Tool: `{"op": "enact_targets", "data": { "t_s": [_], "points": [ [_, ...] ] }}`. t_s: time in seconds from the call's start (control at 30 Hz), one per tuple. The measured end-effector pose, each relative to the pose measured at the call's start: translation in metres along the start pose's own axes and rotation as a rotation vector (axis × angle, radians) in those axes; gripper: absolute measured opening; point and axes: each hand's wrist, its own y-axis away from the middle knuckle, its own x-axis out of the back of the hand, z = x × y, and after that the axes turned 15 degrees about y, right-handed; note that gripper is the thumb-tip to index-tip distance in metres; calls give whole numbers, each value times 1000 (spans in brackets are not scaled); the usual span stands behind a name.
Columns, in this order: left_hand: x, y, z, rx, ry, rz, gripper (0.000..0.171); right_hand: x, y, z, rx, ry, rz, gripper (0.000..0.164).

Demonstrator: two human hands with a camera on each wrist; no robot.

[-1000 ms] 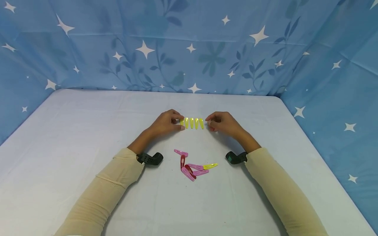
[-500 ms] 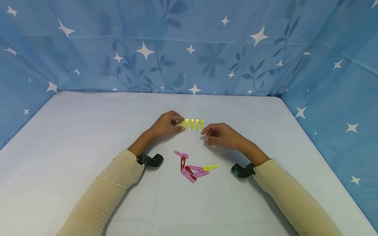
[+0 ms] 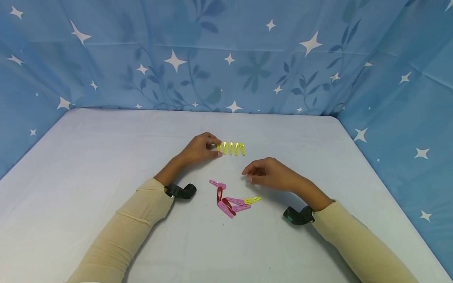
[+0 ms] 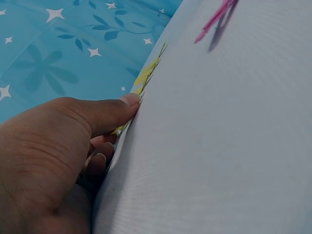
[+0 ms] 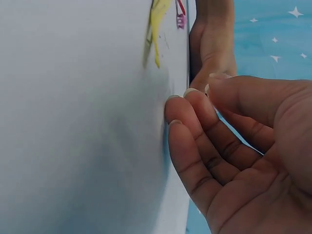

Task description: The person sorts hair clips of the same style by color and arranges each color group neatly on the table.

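Observation:
Several yellow snap hair clips (image 3: pixel 231 148) stand side by side in a row on the white table. At the row's left end my left hand (image 3: pixel 200 147) pinches the leftmost clip lengthwise, index finger at its far end and thumb (image 4: pixel 112 114) at its near end; the fingers partly cover it. My right hand (image 3: pixel 270 173) hovers nearer me, right of the row, its fingers loosely bent and holding nothing. Just below it lies a loose yellow hair clip (image 3: pixel 253 200), touching a pink hair clip (image 3: pixel 235 201) in a scattered group.
That group also has a dark red hair clip (image 3: pixel 220 195) and further pink ones, such as a pink clip (image 3: pixel 217 184) at its far left. Blue star-patterned cloth (image 3: pixel 198 78) rises behind the white table (image 3: pixel 106 157) and along its sides.
My right hand has left the right end of the yellow row and come back towards me, above the loose clips. My left hand stays at the leftmost yellow hair clip.

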Motion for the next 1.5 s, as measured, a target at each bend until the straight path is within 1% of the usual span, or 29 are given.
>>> {"op": "enact_targets", "data": {
  "t_s": [0.13,0.27,0.43,0.63,0.77,1.0,1.23,1.4,1.5],
  "points": [
    [0,0,-1,-12,0,-3,43,-2,7,1,4,-28,-8,22],
    [-1,0,-1,-13,8,-5,44,-6,15,3,12,-62,-38,23],
    [0,-1,-1,-9,7,-3,44,-9,23,1,48,-73,-64,23],
    [0,0,-1,-9,8,-1,44,-12,27,-3,72,-39,-85,21],
    [1,1,-1,-13,14,0,44,-15,26,-4,78,-20,-81,21],
    [1,1,-1,-31,9,-6,45,-19,25,-3,123,17,-61,26],
    [0,0,-2,-42,12,-11,46,-18,26,-7,105,60,-80,25],
    [0,0,-1,-34,8,-6,45,-19,26,-7,102,80,-57,21],
    [0,0,-1,-30,6,-2,45,-20,26,-8,87,85,-50,21]
  ]
}}
